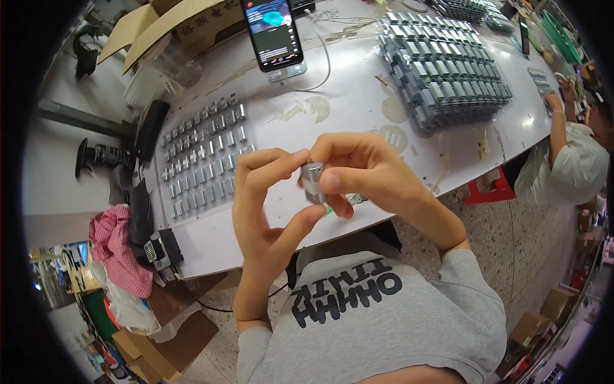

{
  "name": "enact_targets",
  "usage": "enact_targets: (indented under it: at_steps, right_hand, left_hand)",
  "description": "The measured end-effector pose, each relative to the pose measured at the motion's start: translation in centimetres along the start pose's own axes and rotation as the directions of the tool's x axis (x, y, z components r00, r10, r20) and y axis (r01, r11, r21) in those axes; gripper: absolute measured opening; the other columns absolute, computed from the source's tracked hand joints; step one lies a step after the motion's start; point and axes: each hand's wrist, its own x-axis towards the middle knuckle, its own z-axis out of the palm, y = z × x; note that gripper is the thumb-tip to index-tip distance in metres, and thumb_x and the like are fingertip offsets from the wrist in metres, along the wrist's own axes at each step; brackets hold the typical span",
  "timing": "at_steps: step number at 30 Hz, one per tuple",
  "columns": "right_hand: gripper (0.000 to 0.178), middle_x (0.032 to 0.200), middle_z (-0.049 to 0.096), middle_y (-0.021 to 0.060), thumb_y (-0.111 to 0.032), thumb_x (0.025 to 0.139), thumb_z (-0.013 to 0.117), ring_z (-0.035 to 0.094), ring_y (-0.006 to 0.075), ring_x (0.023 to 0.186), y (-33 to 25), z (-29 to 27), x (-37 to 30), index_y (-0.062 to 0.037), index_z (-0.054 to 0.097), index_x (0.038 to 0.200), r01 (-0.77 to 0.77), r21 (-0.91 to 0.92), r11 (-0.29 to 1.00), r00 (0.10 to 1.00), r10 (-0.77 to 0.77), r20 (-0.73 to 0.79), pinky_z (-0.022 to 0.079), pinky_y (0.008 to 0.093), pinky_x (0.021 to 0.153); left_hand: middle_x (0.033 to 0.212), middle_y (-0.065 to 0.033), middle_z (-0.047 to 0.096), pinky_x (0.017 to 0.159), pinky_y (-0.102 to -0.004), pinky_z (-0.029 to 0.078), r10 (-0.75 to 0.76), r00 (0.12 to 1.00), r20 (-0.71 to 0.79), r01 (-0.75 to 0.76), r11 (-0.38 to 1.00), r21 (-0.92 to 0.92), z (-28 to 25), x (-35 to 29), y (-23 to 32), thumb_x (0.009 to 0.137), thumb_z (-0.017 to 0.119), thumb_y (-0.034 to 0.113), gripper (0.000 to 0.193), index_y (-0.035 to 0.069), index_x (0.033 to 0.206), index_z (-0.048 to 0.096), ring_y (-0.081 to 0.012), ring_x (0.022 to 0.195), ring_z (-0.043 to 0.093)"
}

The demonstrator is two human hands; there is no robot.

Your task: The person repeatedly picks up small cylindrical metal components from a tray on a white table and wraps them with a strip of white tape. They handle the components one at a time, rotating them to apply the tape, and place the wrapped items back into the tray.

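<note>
White tabletop (348,80) runs across the head view. I have a metal cylinder (313,179) pinched near upright: left hand (259,217) apparently spanning top to bottom, right hand (368,176) pressing its side with the thumb. Silvery rows (203,153) lie left of the fingers, a stack (441,70) farther right. I'd favour light, even pressure, thumbs clear of each other, to avoid slipping.

A head-worn fisheye looks down from nearby onto the table (358,96)
</note>
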Motion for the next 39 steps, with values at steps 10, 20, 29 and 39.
enact_targets:
  at_steps: [10,20,29,39]
  right_hand:
    - [0.017,0.067,0.059,0.0039,-0.017,0.078,0.062,0.053,0.0056,0.058,0.0,-0.2,0.8,-0.0014,0.055,0.075,0.212,-0.549,0.809,0.970,-0.244,0.015,0.041,0.0181,0.049]
    - [0.016,0.061,0.054,0.0012,-0.017,0.079,0.060,0.049,0.0056,0.055,-1.6,-0.3,0.1,-0.0012,0.059,0.075,0.049,-0.421,0.906,0.997,-0.022,0.069,0.038,0.0176,0.048]
    - [0.014,0.066,0.053,0.0006,-0.013,0.077,0.061,0.047,0.0048,0.059,-2.3,0.4,-0.2,0.0001,0.055,0.073,0.108,-0.440,0.892,0.994,-0.086,0.070,0.035,0.0175,0.052]
    - [0.010,0.060,0.048,-0.0027,-0.004,0.074,0.062,0.037,0.0016,0.050,-2.5,2.0,-0.6,-0.0016,0.052,0.070,0.138,-0.662,0.736,0.980,-0.199,-0.017,0.024,0.0164,0.042]
  left_hand:
    - [0.081,-0.0023,0.057,0.061,-0.0269,0.042,0.126,0.991,0.038,-0.131,0.927,0.352,-0.6,0.3,0.5,0.053,0.075,0.006,0.044,0.008,0.095,0.061,-0.0172,0.073,0.053]
    - [0.080,-0.0072,0.060,0.062,-0.0248,0.044,0.145,0.988,0.055,-0.155,0.912,0.380,-1.5,0.3,1.2,0.046,0.077,0.006,0.048,0.004,0.090,0.059,-0.0171,0.070,0.056]
    - [0.081,-0.0074,0.060,0.062,-0.0257,0.044,0.173,0.982,0.073,-0.187,0.859,0.477,-1.5,0.5,2.0,0.046,0.076,0.007,0.046,0.005,0.089,0.060,-0.0183,0.070,0.057]
    - [0.071,-0.0026,0.057,0.081,-0.0396,0.043,0.238,0.970,0.056,-0.214,0.710,0.671,-1.3,0.2,2.1,0.047,0.074,0.007,0.041,0.006,0.086,0.061,-0.0167,0.067,0.054]
